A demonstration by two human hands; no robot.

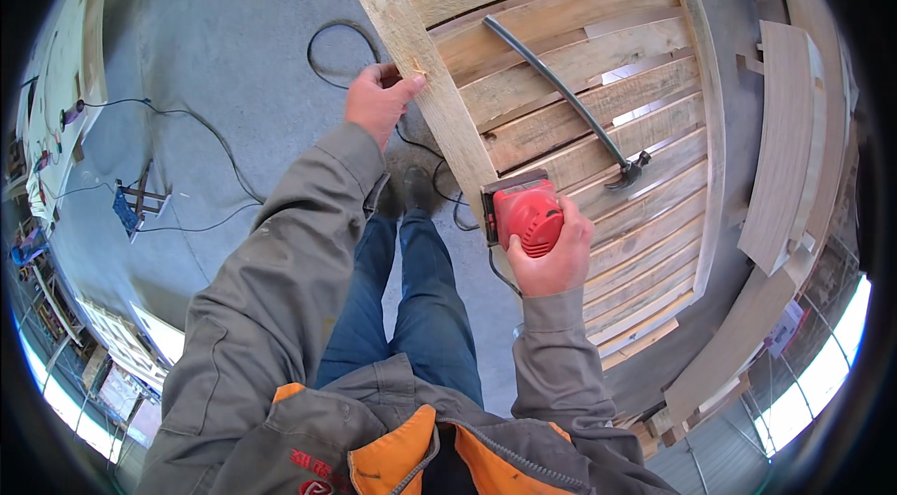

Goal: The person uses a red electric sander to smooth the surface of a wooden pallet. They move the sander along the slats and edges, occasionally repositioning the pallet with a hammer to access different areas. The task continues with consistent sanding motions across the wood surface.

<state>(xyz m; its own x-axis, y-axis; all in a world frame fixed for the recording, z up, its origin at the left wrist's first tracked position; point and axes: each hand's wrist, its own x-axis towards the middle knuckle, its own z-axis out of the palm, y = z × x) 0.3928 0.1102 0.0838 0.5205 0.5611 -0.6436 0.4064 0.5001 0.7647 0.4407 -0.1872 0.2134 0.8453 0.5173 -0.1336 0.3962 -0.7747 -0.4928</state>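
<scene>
My right hand (557, 257) is wrapped round a red electric sander (531, 215). The sander's dark base rests on the long wooden rail (392, 23) along the left side of a slatted wooden frame. Farther up that rail, my left hand (376, 104) pinches its edge, thumb on top and the other fingers curled at the side, partly hidden. A claw hammer (561, 88) with a grey handle lies across the wooden slats (635, 86), its head toward the right rail (703, 56).
A black cable (348, 26) loops over the grey floor (201, 56) beside the frame. A small folding stool (138, 205) stands at the left. Stacked curved-looking boards (790, 144) lie to the right, with pale panels (70, 112) at the far left.
</scene>
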